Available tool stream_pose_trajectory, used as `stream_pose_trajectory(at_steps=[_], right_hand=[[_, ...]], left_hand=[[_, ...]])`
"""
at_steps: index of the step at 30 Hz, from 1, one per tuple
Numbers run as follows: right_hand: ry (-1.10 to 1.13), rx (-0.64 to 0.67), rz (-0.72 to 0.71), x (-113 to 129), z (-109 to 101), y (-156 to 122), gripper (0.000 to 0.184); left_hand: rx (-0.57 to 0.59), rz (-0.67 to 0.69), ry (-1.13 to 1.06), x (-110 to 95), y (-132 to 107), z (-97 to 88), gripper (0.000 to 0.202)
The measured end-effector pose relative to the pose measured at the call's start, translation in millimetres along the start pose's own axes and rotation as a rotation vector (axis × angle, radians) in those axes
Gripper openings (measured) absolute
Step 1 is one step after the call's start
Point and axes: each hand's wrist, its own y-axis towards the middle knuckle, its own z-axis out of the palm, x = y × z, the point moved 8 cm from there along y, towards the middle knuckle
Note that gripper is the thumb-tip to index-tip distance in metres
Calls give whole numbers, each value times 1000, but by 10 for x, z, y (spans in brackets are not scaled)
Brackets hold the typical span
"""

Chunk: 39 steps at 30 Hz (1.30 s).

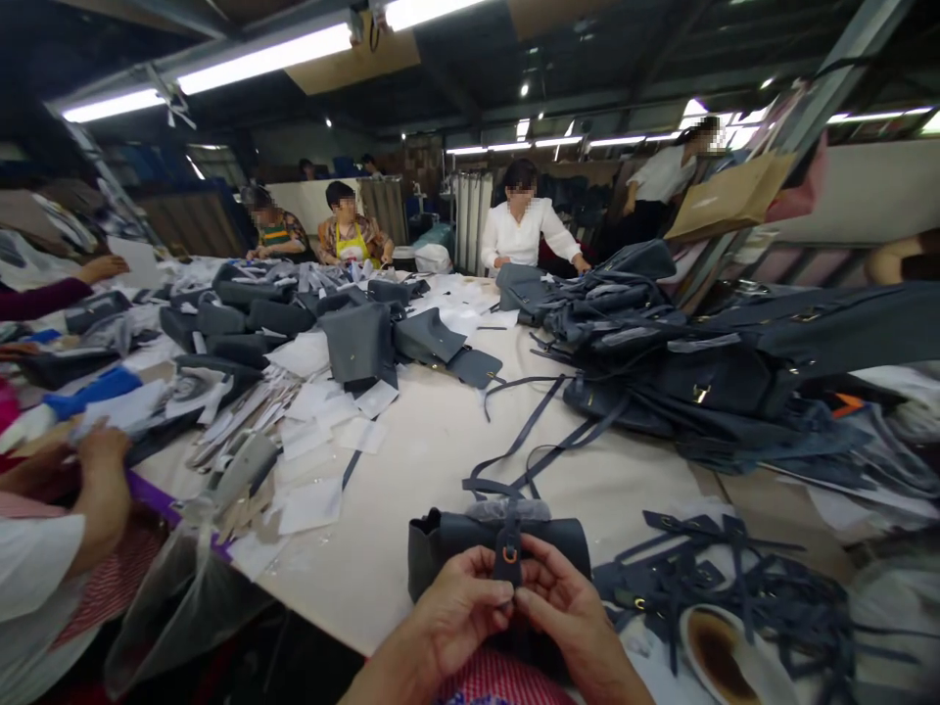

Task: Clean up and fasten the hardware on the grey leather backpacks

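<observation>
Pinching with left hand (464,605) and right hand (556,592) together, as here on the ringed tab (507,566), likely goes best under light, even pressure, with the dark bag (565,544) behind it at the worktop's (433,441) near edge, just beside the straps (724,560) heaped to the right.

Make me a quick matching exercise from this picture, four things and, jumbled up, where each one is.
Things:
1. Tab with a metal ring
2. White bowl
3. Yellow apron
4. Clear plastic bag

Places:
A. On a co-worker across the table
B. Hanging by the table's edge, lower left
C. Beside a pile of dark straps
D. Between the left hand and right hand

Pairs: 1-D, 2-C, 3-A, 4-B.
</observation>
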Motion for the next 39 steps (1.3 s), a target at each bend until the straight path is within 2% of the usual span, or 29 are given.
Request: stream_pose_trajectory(at_steps=[7, 16, 22, 25, 28, 30, 34, 37, 39], right_hand=[[33, -18, -24, -3, -53, 2, 54], [2, -38, -106, -8, -61, -9, 54], [-21, -83, -97, -43, -99, 16, 54], [-73, -82, -90, -68, -110, 49, 57], [-253, -139, -92, -87, -173, 60, 59], [-380, -177, -99, -95, -220, 53, 58], [-409, -183, -115, -111, -274, 39, 59], [-357, -176, -107, -118, -277, 35, 59], [-316, -151, -98, -135, -234, 30, 59]], left_hand=[[86, -103, -53, 57, 72, 51, 26], [85, -180, -110, 136, 125, -15, 19], [77, -126, -85, 133, 107, 41, 23], [24, -49, -60, 94, 105, 5, 23], [-53, 36, -48, 27, 106, -58, 26], [-100, 142, 45, -71, 86, -81, 23], [-79, 390, 494, -271, -50, 40, 9], [-12, 612, 819, -378, -211, 180, 23], [5, 759, 1010, -441, -302, 258, 23]])
